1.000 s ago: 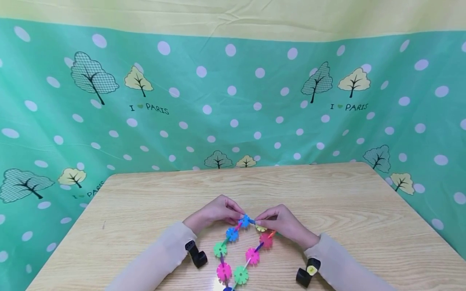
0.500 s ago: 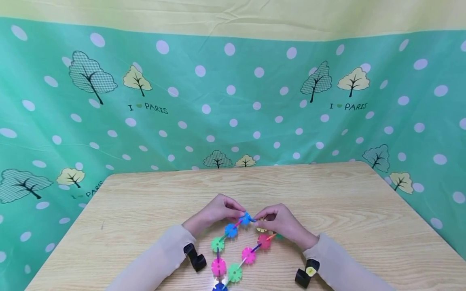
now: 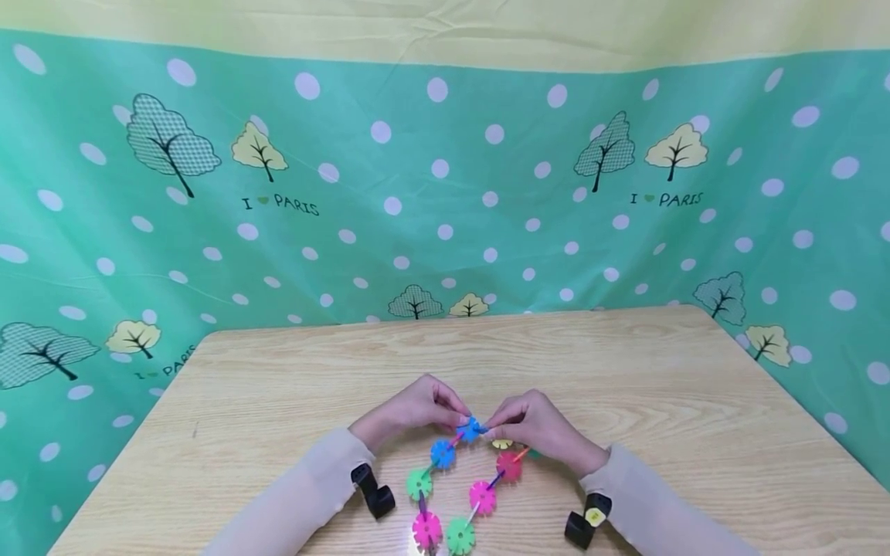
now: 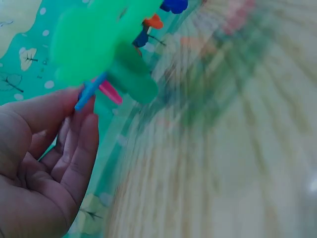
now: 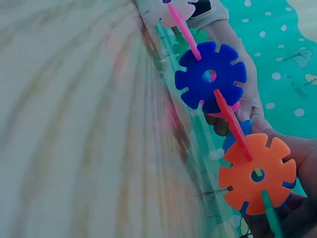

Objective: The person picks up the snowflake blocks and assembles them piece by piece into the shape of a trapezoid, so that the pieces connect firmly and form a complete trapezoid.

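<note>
Both hands meet at the far end of a chain of snowflake discs, notched flat plastic pieces slotted together. My left hand (image 3: 426, 403) pinches a blue snowflake disc (image 3: 470, 430) between thumb and fingertips. Facing it, my right hand (image 3: 541, 423) pinches another blue disc, seen nearly edge-on against the first. Two strands run back toward me, one with a green disc (image 3: 419, 484), the other with a pink disc (image 3: 483, 497). In the left wrist view, a blurred green disc (image 4: 84, 44) hangs close to the camera. An orange disc (image 5: 237, 171) overlaps the right hand in the right wrist view.
The chain hangs over a wood-grain table (image 3: 278, 378). A green dotted curtain (image 3: 445, 201) stands behind the table and along its sides. Black wrist cameras (image 3: 378, 498) sit on both sleeves.
The near discs swing left, then back right and lower in view; the dark blue one at the bottom drops out of sight. The held blue disc dips slightly. Both hands keep their pinch.
</note>
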`<state>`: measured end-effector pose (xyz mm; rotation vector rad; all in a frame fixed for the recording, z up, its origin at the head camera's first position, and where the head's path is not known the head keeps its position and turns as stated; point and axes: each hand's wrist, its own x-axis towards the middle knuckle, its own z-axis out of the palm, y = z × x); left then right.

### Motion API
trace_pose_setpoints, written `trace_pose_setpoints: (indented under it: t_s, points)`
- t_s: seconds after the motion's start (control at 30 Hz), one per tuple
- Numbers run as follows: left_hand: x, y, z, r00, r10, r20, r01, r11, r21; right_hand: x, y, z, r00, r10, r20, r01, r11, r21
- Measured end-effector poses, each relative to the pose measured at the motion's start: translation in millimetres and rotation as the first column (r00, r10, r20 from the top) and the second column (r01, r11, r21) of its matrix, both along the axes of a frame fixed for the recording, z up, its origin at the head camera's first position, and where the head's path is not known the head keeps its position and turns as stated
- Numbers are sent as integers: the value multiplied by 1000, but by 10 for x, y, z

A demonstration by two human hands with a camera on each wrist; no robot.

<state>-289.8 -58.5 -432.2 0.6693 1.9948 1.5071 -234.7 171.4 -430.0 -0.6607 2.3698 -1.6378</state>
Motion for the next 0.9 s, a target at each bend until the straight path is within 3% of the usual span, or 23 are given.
trace_pose_setpoints:
  t_s: [0.13, 0.33, 0.53, 0.63, 0.73, 0.83, 0.9]
  points:
    - [12, 17, 8, 1000, 23, 8, -23, 1000, -1, 11, -7, 14, 1000, -15, 11, 15, 1000, 0]
    - [-7, -11, 47, 997, 74, 23, -75, 997, 10, 17, -39, 44, 993, -105, 46, 104, 994, 27]
    - [-50, -193, 147, 995, 85, -45, -87, 995, -42, 4, -62, 30, 980, -176, 96, 177, 984, -10]
    - [-55, -306, 178, 985, 141, -97, -147, 987, -63, -13, -55, 5, 969, -223, 109, 229, 973, -43]
    - [-31, -412, 187, 964, 226, -137, -234, 971, -42, -32, -42, -20, 955, -275, 110, 284, 956, -72]
    - [41, -510, 186, 946, 299, -126, -299, 954, 14, -40, -27, -30, 937, -332, 107, 342, 935, -90]
    - [109, -568, 174, 944, 305, -122, -303, 952, 34, -40, -21, -25, 920, -373, 118, 385, 918, -98]
